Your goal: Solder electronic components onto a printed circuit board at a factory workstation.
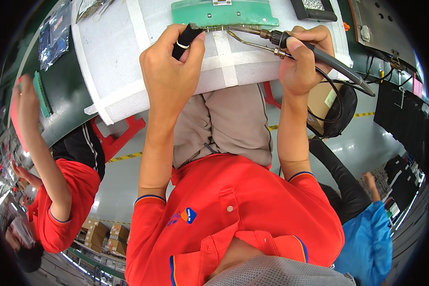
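Observation:
My left hand (171, 71) is closed round a short black brush (185, 40) with a white band, its bristle end beside the near edge of a green circuit board (190, 13). A row of metal pins sticks out along that edge. In my right hand (302, 62) is a soldering iron (326, 58) with a thin metal feed tube beside its shaft. The iron's tip reaches left to the pins, close to the bristles; whether it touches them I cannot tell. A black cable loops below my right wrist.
The board lies on a white foam pad (114, 57) with tape strips. A black tip-cleaner holder (314, 10) stands at its far right. Left are a plastic bag (55, 35), another green board (43, 95) and a co-worker in red (66, 205). A black bag (341, 112) sits right, below the bench.

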Tool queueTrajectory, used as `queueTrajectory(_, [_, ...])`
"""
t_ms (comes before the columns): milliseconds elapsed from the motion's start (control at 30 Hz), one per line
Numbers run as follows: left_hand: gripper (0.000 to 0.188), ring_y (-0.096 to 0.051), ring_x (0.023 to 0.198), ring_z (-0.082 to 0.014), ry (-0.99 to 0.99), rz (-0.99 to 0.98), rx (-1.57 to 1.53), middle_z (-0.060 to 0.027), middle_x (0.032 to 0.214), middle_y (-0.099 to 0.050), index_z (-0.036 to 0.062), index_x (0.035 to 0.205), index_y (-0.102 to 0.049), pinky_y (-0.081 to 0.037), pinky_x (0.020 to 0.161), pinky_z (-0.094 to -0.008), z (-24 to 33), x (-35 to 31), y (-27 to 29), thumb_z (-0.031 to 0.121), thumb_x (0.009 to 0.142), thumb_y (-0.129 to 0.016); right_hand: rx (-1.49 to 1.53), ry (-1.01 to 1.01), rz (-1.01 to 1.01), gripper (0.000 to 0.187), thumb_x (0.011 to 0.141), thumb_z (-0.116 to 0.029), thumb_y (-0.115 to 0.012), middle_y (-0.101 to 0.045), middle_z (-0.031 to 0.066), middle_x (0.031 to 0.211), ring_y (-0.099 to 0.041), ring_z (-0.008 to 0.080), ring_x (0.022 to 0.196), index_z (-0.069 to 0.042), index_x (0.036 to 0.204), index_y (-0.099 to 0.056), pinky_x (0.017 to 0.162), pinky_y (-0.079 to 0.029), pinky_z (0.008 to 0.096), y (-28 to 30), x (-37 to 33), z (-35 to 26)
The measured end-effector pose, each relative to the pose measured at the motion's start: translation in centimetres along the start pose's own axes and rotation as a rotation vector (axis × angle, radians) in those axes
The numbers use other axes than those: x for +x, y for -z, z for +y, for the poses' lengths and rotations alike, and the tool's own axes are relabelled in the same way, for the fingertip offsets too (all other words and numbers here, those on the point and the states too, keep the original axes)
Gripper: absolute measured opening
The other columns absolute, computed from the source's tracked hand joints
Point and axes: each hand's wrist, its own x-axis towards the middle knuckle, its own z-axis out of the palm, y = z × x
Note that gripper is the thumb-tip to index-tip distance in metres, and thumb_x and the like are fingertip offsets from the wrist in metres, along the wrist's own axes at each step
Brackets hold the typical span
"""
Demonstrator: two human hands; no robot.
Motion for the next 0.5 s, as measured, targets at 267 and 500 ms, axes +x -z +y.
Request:
queueTrajectory(267, [0.014, -0.037, 0.058, -0.0009, 0.006, -0.013, 0.017, 0.0060, 0.066, -0.053, -0.0028, 0.090, -0.065, -0.030, 0.051, -0.0184, -0.05, 0.00, -0.04, 0.011, 0.087, -0.069, -0.023, 0.003, -0.060, 0.008, 0.072, 0.002, -0.055, -0.045, 0.0040, 0.062, -0.036, 0.0083, 0.055, 0.002, 0.075, -0.048, 0.053, -0.031, 0.0226, 0.82, -0.01, 0.42])
queueTrajectory(500, [0.015, -0.037, 0.058, -0.0012, -0.006, -0.012, 0.029, 0.0057, 0.066, -0.053, -0.0035, 0.090, -0.065, -0.030, 0.052, -0.0185, 0.00, 0.04, -0.03, 0.011, 0.087, -0.069, -0.026, 0.036, -0.075, 0.010, 0.072, 0.003, -0.056, -0.046, 0.0038, 0.062, -0.036, 0.0077, 0.055, 0.002, 0.078, -0.049, 0.053, -0.031, 0.0220, 0.82, -0.04, 0.49])
